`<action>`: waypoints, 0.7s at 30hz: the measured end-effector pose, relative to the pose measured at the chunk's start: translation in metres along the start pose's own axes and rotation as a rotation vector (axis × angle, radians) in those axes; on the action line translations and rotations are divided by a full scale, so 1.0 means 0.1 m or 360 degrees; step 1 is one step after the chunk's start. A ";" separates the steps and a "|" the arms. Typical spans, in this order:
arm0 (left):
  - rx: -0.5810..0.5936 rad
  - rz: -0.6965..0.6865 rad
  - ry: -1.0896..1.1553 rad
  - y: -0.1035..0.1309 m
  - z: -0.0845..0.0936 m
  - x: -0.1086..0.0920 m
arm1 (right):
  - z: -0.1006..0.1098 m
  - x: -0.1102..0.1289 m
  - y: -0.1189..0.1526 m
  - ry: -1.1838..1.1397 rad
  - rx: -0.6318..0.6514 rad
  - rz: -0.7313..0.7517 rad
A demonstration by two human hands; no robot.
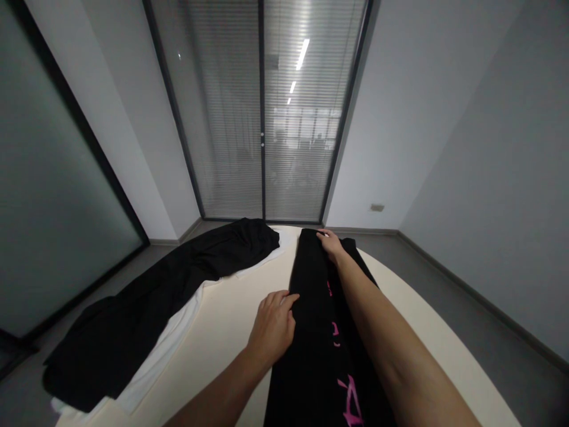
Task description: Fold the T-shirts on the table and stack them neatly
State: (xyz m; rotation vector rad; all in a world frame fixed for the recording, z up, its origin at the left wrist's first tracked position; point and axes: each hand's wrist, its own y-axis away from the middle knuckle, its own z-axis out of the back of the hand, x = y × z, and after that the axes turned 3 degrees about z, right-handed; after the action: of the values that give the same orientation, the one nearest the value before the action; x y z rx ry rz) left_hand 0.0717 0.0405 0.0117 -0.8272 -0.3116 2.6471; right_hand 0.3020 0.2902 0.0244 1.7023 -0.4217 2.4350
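Note:
A black garment [306, 332] with pink lettering lies lengthwise over the table, stretching from the near edge to the far edge. At its left edge, about halfway along, my left hand [274, 323] pinches the cloth between thumb and forefinger. My right hand [329, 243] reaches to the far end of the same garment, its fingers closed on the black fabric near the top. Part of the garment's right side is hidden under my right forearm.
Along the table's left side lies another black garment [178, 279] over a white cloth [178, 332]. The pale table [427, 320] has a curved right edge. Beyond it stand glass panels with blinds [302, 178] and grey walls.

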 end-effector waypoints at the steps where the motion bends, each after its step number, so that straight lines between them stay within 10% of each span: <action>1: 0.0003 -0.0001 -0.0002 0.00 0.00 0.00 | -0.01 0.03 -0.02 0.0057 0.0001 0.0062; 8: 0.0038 0.0012 -0.0036 0.00 0.02 -0.02 | -0.19 0.13 0.08 0.0534 0.0143 0.0446; 15: 0.0096 -0.0039 -0.0094 0.01 0.06 -0.05 | -0.51 -0.01 0.27 0.0974 0.0446 0.0331; 21: 0.0098 -0.0010 -0.0132 0.03 0.02 -0.03 | -0.17 0.06 0.40 0.1248 0.0182 0.0416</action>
State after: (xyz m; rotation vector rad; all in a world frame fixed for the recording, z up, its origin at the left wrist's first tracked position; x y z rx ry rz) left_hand 0.0719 0.0362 0.0144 -0.6973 -0.2517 2.6751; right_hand 0.2735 0.2570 0.0187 0.6200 -0.4074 3.0867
